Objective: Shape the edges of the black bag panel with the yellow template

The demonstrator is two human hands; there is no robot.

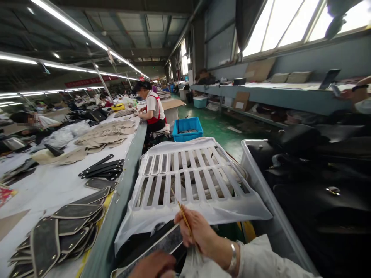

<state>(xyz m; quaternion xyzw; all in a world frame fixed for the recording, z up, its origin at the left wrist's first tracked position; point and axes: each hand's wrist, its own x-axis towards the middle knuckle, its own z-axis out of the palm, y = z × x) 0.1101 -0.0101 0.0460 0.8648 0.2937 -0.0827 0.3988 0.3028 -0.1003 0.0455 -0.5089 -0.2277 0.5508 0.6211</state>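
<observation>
In my right hand is a slim yellow-brown stick, pinched between the fingers, its thin pale tip pointing up and away; whether it ends in a brush I cannot tell. My left hand is low at the bottom edge, blurred and partly cut off. Just beyond it lies a dark strip with a pale edge, and I cannot tell whether the fingers grip it. Ahead of both hands stands a white slotted rack over white cloth. Several dark pale-rimmed pieces sit at its upper left.
On the long white-topped table to the left lie stacked dark pieces with pale edging, black straps and beige pieces. At right, a grey bin holds black bags. A blue crate and a seated person are farther off.
</observation>
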